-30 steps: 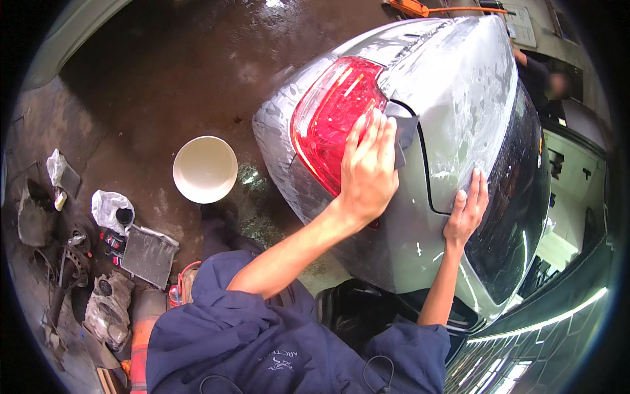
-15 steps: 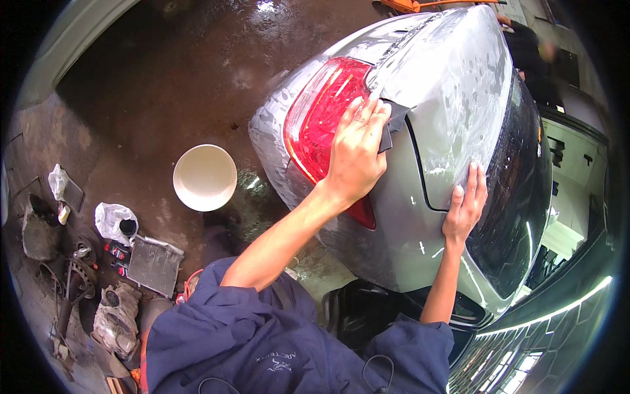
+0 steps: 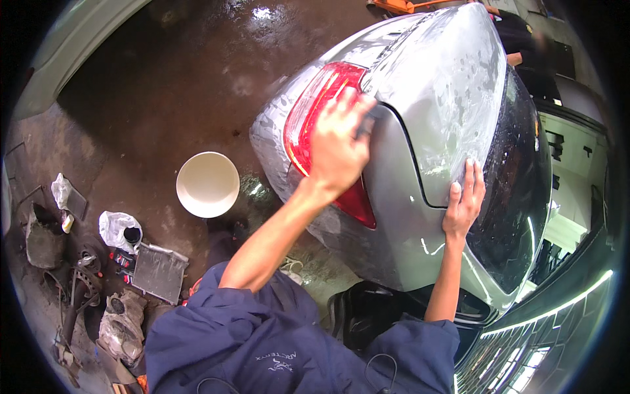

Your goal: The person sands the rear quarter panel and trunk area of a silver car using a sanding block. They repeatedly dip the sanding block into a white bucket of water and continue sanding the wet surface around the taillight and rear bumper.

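Right, silver car (image 3: 403, 246) corner takes up the centre-right. White bucket (image 3: 208, 197) sits beside it on the wet brown floor (image 3: 164, 98); dirty metal parts, white bag (image 3: 117, 226) and grey panel (image 3: 161, 272) lie farther left. Co-worker (image 3: 515, 33) in dark clothing on the far side. Floor stretches from bucket to upper left. Black seam curves through the bodywork between red taillight (image 3: 312, 108) and rear window (image 3: 505, 217). Left hand (image 3: 338, 144), motion-blurred, grips dark sheet (image 3: 370, 118) at the taillight's inner edge. Right hand (image 3: 462, 203) lies flat on the bodywork, fingers straight. Pale lettering plus emblem on navy jacket (image 3: 289, 338).
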